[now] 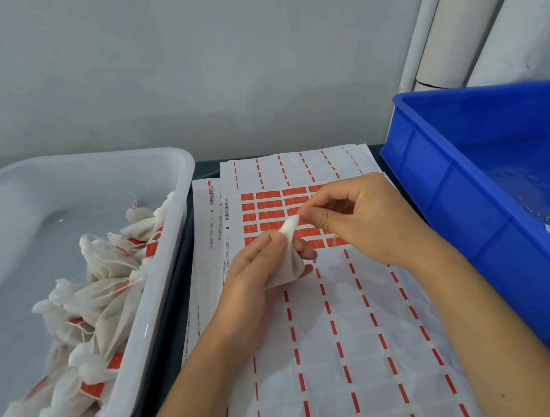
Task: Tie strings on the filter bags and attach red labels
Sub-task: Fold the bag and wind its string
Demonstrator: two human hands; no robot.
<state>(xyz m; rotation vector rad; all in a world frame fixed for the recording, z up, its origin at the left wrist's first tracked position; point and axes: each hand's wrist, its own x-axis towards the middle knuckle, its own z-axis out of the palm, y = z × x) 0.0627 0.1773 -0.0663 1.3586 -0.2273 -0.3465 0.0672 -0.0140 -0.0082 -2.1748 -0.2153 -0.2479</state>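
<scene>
A bag (285, 260) is gripped in the left hand (256, 273) above the label sheet (344, 335) while its string (303, 210) is pinched by the right hand (360, 214); many labelled bags (87, 324) are held in the white tub (164, 171), several red labels (268, 205) remain.

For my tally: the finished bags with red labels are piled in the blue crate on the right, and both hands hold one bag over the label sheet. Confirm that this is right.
Not quite. The head view shows the finished bags piled in the white tub on the left, not the blue crate. The rest stands: the left hand and right hand hold one bag over the label sheet.
</scene>
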